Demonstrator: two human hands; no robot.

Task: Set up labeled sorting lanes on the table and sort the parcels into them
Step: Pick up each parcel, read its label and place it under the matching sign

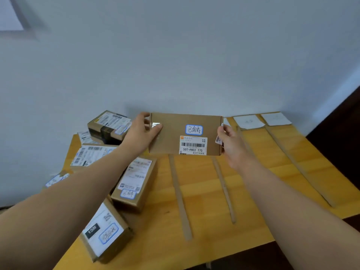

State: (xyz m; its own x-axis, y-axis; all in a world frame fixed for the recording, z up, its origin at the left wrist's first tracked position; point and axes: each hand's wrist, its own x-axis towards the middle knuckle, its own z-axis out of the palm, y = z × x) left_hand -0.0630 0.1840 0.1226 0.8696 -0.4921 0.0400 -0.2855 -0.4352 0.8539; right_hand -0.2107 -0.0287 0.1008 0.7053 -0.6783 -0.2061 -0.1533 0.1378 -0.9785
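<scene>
Both-handed, left hand (143,131) and right hand (230,145) grip the parcel's (175,137) ends.

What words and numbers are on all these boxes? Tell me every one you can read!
"507-P802 T70" on the white label of the held box.
"15H", white on black, on the nearest box.
Blue-framed handwriting on several boxes: unreadable.
Other shipping labels' print, and the paper sheets at the table's far edge: too small or blurred.
</scene>
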